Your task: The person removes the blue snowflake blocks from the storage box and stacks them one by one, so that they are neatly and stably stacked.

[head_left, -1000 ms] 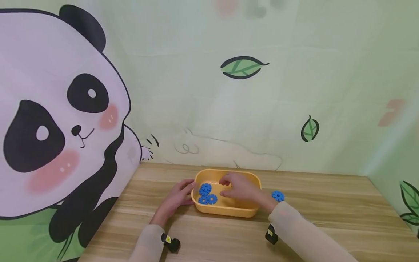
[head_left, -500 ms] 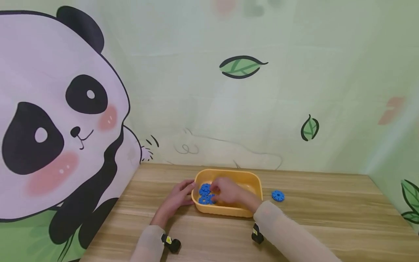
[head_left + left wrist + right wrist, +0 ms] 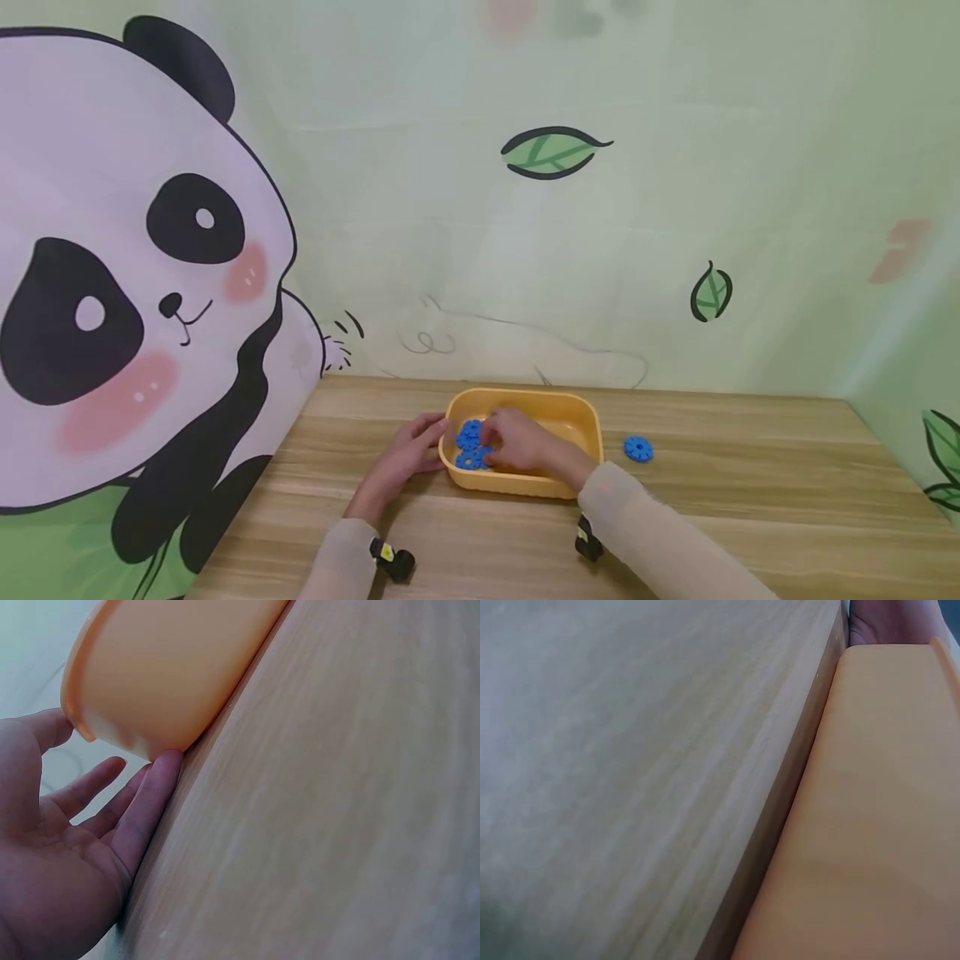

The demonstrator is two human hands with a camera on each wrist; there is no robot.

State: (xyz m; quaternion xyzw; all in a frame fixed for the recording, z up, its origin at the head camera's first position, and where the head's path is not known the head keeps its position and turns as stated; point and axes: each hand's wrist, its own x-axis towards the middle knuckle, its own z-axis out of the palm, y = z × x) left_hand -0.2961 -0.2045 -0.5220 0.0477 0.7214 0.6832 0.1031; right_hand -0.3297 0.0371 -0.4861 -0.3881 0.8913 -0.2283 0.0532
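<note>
A yellow plastic basket (image 3: 525,483) stands on the table. Several blue snowflake discs (image 3: 469,432) lie at its left end. My left hand (image 3: 408,450) is at the basket's left end; in the left wrist view its thumb touches the rim and its extended fingers (image 3: 154,795) reach the lower side wall. My right hand (image 3: 521,437) reaches into the basket, fingers bent at the discs. Its fingertips partly cover one disc, and whether they pinch it is hidden. In the right wrist view the basket wall (image 3: 870,810) hides that hand.
One more blue snowflake disc (image 3: 638,449) lies on the wooden table (image 3: 735,475), right of the basket. Behind the table hangs a pale green backdrop (image 3: 600,250) with a panda and leaves. Each wrist carries a small black camera.
My right hand has moved left inside the basket, from its middle to the discs, and has stayed there over the last half second. My left hand has kept its place.
</note>
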